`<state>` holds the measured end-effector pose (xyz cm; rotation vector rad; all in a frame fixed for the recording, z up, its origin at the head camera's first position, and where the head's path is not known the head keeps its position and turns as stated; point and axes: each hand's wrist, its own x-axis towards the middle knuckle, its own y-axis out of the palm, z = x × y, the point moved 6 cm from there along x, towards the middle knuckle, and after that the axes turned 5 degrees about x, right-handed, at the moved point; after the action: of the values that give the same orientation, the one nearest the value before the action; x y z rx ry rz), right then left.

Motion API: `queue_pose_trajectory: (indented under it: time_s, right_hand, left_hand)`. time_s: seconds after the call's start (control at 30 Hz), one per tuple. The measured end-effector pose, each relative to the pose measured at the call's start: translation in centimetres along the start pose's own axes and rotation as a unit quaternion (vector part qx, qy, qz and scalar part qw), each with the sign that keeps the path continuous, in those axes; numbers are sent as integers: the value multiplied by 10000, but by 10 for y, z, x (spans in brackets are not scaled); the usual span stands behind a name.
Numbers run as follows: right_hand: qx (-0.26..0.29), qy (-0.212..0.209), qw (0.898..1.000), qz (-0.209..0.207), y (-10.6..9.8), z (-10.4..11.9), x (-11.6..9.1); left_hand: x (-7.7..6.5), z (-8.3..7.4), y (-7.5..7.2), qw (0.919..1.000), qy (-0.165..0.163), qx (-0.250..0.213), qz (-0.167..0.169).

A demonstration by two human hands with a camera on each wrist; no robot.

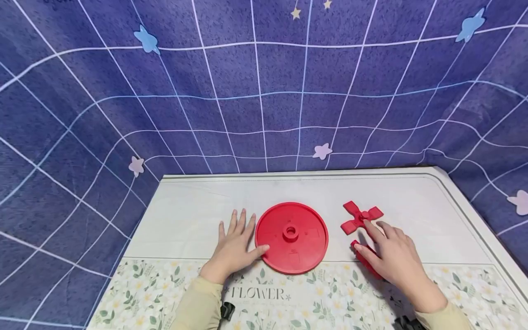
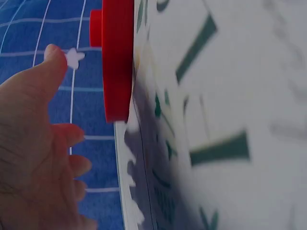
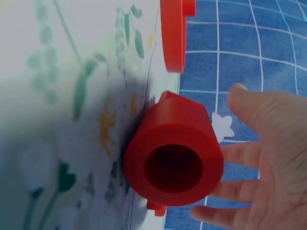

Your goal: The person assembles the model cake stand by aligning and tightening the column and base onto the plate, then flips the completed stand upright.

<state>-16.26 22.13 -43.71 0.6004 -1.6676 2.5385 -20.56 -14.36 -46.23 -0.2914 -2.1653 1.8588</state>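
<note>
A round red disc (image 1: 293,254) with a raised rim and a small central socket lies on the table. Over its left edge, my left hand (image 1: 233,252) is spread, the thumb overlapping the rim in the head view. In the left wrist view, that hand (image 2: 38,134) has nothing between thumb and fingers. My right hand (image 1: 396,254) hovers with fingers loosely bent over a hollow red tube (image 3: 172,120), which lies on its side, its round opening facing the wrist camera. Beyond the fingertips is a flat red four-armed cross (image 1: 350,225) with a central knob.
The white table (image 1: 198,201) has a floral printed strip along its near side with the word FLOWER (image 1: 257,293). A blue grid-patterned cloth (image 1: 231,114) with star shapes hangs behind it and at both sides.
</note>
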Motion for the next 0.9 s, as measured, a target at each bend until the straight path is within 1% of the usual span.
queue_pose_trajectory:
  time_s: [0.07, 0.13, 0.23, 0.33, 0.5, 0.7, 0.8, 0.9]
  right_hand:
    - [-7, 25, 9999, 139, 1, 1, -5]
    - [-64, 71, 9994, 332, 3, 0, -9]
    - [-208, 217, 9974, 653, 6, -3, -14]
    - [-324, 367, 9941, 971, 10, -5, -18]
    - [-360, 611, 9878, 1389, 15, -7, -22]
    - [-255, 740, 9835, 1628, 20, -12, -21]
    - [-164, 739, 9837, 1633, 19, -13, -22]
    - [22, 699, 9860, 1514, 16, -13, -23]
  left_hand:
    - [1, -5, 5, 9995, 54, -73, 292]
    - [1, -9, 8, 9986, 119, -168, 488]
    - [3, -16, 12, 9974, 222, -264, 636]
    - [4, -21, 13, 9963, 289, -364, 717]
    - [5, -24, 18, 9946, 258, -408, 915]
    - [3, -23, 21, 9930, 192, -472, 1061]
    - [3, -23, 21, 9926, 157, -524, 1086]
    - [3, -24, 21, 9922, 111, -540, 1116]
